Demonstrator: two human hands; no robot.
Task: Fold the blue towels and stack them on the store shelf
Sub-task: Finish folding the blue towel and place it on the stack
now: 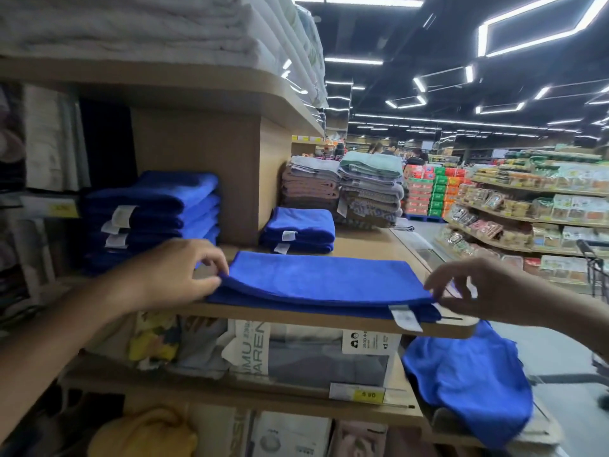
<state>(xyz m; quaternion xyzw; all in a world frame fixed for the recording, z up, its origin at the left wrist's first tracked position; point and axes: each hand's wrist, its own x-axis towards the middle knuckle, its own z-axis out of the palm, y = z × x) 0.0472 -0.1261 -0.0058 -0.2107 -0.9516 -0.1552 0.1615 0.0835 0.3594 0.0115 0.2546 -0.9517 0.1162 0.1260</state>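
Note:
A blue towel (323,282) lies folded lengthwise along the front of the wooden shelf (362,245), a white label hanging at its near right corner. My left hand (178,275) pinches the towel's upper layer at the left end. My right hand (474,288) pinches the right end. A tall stack of folded blue towels (155,212) stands at the back left of the shelf. A smaller folded blue pile (300,230) sits behind the towel. Another loose blue towel (471,374) hangs unfolded at the lower right.
A wooden divider (230,173) stands between the two blue piles. Brown, grey and green towel stacks (342,189) sit farther back. Packaged bedding (296,354) fills the shelf below. Grocery shelves (527,206) and a cart (593,268) line the aisle at right.

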